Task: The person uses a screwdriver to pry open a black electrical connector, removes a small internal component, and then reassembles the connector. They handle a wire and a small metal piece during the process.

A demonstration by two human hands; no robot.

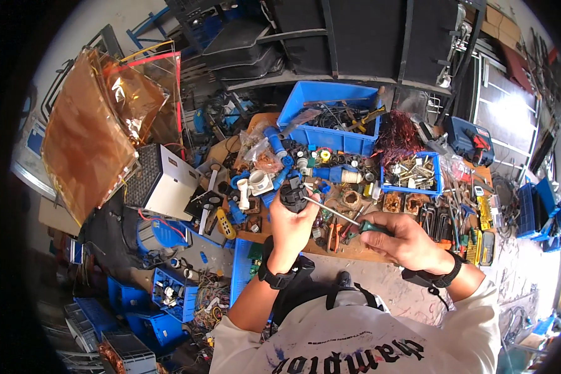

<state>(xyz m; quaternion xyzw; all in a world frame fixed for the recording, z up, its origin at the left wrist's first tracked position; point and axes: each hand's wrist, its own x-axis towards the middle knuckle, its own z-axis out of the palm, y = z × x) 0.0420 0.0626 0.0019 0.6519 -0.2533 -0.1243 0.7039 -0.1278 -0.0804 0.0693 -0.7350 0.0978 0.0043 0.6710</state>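
My left hand (291, 224) is closed around a black part (294, 194), apparently plastic, held up over the near side of the cluttered workbench. What kind of part it is I cannot tell. In my right hand (407, 242) is a screwdriver (335, 212) with a green handle and a long metal shaft. The shaft slants up to the left, and its tip meets the right side of the black part. Whether the tip sits in a screw is too small to see. Beneath the hands lie pliers (334, 235) with orange handles.
A large blue bin (336, 138) of tools stands at the back of the bench. Right of it are reddish wire (400, 136) and a small blue tray (439, 176) of metal pieces. Pipe fittings (260, 181) crowd the left, beside a white-sided box (171, 185). Blue crates (190, 305) sit lower left.
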